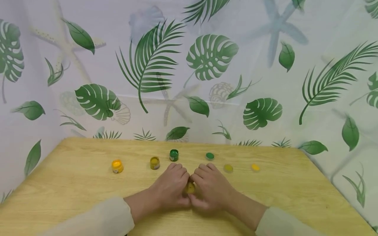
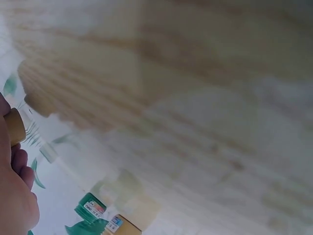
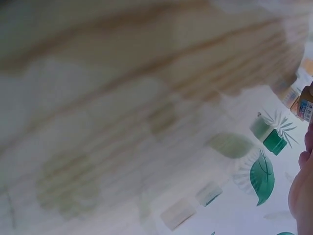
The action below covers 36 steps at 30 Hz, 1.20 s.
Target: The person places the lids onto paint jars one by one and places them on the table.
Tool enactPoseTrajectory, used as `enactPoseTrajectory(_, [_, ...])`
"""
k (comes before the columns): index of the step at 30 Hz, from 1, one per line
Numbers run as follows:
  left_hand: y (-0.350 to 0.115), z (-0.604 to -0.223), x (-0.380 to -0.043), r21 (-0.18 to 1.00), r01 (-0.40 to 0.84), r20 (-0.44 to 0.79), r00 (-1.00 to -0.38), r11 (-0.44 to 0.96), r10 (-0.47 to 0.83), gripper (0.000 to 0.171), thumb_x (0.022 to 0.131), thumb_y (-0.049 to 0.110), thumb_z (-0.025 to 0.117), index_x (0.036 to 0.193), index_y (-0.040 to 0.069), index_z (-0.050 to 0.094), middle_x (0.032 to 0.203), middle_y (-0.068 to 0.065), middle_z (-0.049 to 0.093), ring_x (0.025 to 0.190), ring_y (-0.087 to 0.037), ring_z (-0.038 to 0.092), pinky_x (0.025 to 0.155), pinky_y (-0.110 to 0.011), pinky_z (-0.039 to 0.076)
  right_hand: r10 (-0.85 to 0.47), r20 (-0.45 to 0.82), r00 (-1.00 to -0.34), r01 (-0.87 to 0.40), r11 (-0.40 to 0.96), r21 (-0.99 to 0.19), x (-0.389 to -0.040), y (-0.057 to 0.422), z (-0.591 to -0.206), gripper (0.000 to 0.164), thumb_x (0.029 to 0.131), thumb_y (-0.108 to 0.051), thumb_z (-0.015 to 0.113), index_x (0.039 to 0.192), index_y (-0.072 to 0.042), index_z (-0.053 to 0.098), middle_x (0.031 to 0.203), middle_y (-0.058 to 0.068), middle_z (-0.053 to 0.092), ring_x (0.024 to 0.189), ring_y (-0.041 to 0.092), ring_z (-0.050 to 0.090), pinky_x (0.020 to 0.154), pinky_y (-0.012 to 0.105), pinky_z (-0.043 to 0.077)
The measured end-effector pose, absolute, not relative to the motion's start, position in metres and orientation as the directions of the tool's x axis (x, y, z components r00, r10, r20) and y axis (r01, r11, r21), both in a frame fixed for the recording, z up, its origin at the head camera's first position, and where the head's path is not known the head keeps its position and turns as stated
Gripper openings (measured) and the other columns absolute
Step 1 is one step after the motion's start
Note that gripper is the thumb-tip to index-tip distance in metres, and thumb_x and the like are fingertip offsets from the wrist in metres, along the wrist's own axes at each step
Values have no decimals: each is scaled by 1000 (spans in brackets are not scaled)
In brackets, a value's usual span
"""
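Note:
Between my two hands, close over the table, is a small ochre paint jar (image 1: pixel 190 188). The left hand (image 1: pixel 172 188) grips it from the left, fingers curled and thumb along the near side. From the other side the right hand (image 1: pixel 211 188) holds it with curled fingers, its thumb almost meeting the left one. In the left wrist view the tan jar (image 2: pixel 15 127) sticks out above the fingers. A printed label shows on the jar (image 3: pixel 306 105) in the right wrist view. My fingers cover much of it.
Beyond the hands stand an uncapped orange-yellow paint jar (image 1: pixel 117 166), an olive one (image 1: pixel 155 163) and a green one (image 1: pixel 174 155). To the right lie a green lid (image 1: pixel 210 156), an olive lid (image 1: pixel 228 168) and a yellow lid (image 1: pixel 255 167). A leaf-patterned curtain (image 1: pixel 177 65) hangs behind the wooden table (image 1: pixel 73 190).

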<state>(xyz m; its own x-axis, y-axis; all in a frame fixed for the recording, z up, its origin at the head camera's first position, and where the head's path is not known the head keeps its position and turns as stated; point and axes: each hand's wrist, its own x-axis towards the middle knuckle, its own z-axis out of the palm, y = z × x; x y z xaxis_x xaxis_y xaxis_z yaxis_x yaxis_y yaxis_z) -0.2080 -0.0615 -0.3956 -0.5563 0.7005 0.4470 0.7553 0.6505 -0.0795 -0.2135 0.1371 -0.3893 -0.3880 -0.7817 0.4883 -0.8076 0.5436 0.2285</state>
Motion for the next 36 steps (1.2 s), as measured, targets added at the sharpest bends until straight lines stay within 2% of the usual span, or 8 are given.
enactPoseTrajectory(9, [-61,-392,-207,-131,751,430,-545,647,720,42,78,57,68,81,16,59,77,7,52,74,-12,41,81,-29,40,-779,546,-309,-816,512,270,-217,137,-391,30,78,-45,62,80,-15,59,75,-6,53,73,15,46,73,31,37])
enactPoseTrajectory(18, [-61,-393,-207,-161,751,418,-536,640,734,43,76,59,68,79,17,58,76,7,50,73,-12,39,80,-29,38,-782,544,-304,-838,491,239,-217,134,-390,29,79,-42,68,73,-17,56,68,-7,47,70,13,44,73,29,40])
enactPoseTrajectory(24, [-61,-393,-207,-179,757,420,-519,629,744,43,75,58,69,75,18,55,72,8,47,70,-11,37,79,-28,38,-767,573,-288,-838,492,236,-218,133,-391,37,81,-43,67,60,-19,49,59,-9,38,63,12,39,67,26,34])
enactPoseTrajectory(27, [-60,-393,-207,-169,751,432,-525,638,733,43,77,58,68,78,16,58,74,7,50,71,-12,39,79,-29,39,-758,581,-296,-836,500,226,-219,134,-390,35,81,-46,67,66,-17,54,64,-8,44,67,14,42,68,28,36])
enactPoseTrajectory(32, [-61,-392,-207,-127,712,480,-566,691,671,40,76,52,69,82,14,62,76,5,56,74,-13,46,78,-29,39,-770,556,-313,-853,485,192,-222,138,-388,31,76,-40,67,91,-12,65,85,-3,58,85,17,50,80,32,42])
enactPoseTrajectory(36, [-61,-393,-207,-139,694,502,-566,707,654,36,74,49,69,79,14,61,74,5,55,74,-13,46,77,-28,39,-785,541,-301,-854,474,214,-223,139,-389,32,74,-37,68,94,-11,66,88,-2,59,88,18,51,81,33,42])
